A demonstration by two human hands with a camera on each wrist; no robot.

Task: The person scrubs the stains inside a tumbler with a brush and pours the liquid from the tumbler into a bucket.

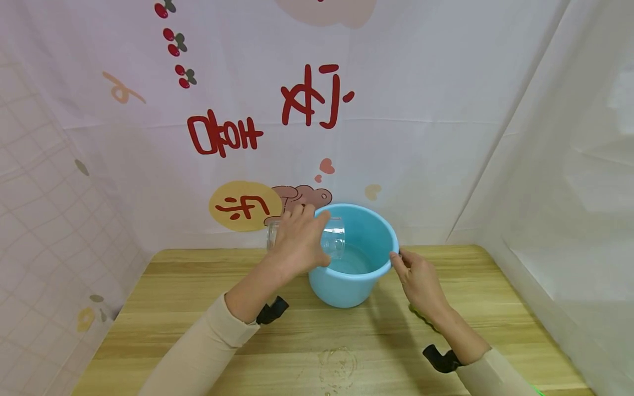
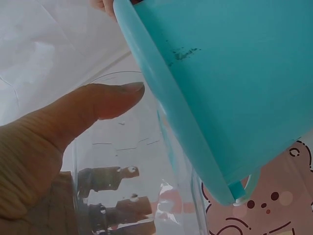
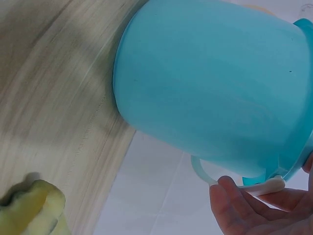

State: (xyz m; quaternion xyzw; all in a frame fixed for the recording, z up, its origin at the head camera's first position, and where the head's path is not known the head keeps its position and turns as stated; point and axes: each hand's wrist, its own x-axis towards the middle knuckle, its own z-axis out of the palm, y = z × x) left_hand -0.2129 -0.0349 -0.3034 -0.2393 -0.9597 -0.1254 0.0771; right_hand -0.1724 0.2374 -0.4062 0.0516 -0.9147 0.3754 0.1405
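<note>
A light blue bucket (image 1: 342,290) stands on the wooden table, with a little clear liquid showing at its bottom. My left hand (image 1: 299,236) grips a clear, see-through container (image 1: 335,237) that lies on its side, its right end over the bucket's near left rim. In the left wrist view the thumb (image 2: 112,100) presses along the clear wall, and drops cling inside. On the bucket's right side, my right hand (image 1: 420,280) holds the rim. The right wrist view shows its fingers also around the white handle (image 3: 266,187).
A wet ring of liquid (image 1: 339,363) marks the table (image 1: 277,346) in front of the bucket. Beneath the right wrist lies a yellow-green object (image 3: 36,210), partly hidden in the head view. White printed cloth (image 1: 421,137) rises behind and at both sides.
</note>
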